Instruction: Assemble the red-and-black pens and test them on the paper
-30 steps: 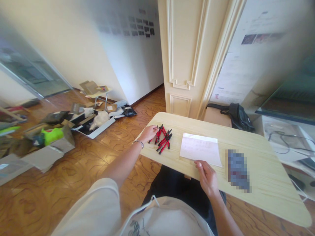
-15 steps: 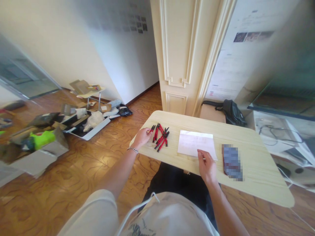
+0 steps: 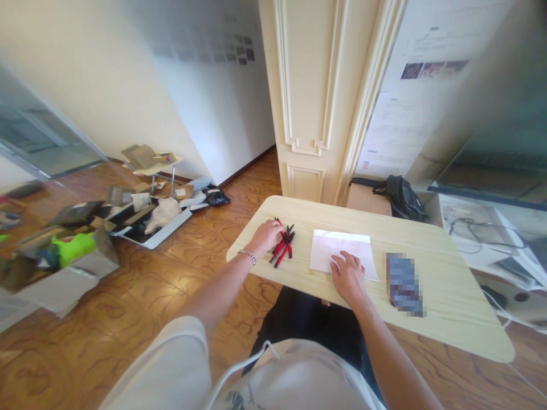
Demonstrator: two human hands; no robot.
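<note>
Several red-and-black pens [image 3: 284, 251] lie in a loose, criss-crossed pile at the left part of the table. My left hand [image 3: 265, 238] reaches over the left side of this pile, its fingers closed around a red pen and partly hiding others. A sheet of white paper [image 3: 328, 251] rests flat to the right of the pens. On its lower right part, my right hand [image 3: 350, 277] lies with the fingers spread and nothing in it. Faint marks show on the sheet, too small to read.
A pixelated bluish item [image 3: 404, 283] lies on the light wooden table [image 3: 453, 296], right of the paper. Behind the table are a panelled pillar [image 3: 305, 114] and a black bag [image 3: 404, 198]. Open cardboard boxes [image 3: 64, 279] and packages clutter the floor at left.
My left hand has moved right, from beside the pens onto the pile. My right hand has shifted slightly left and up on the paper, its curled fingers now spread.
</note>
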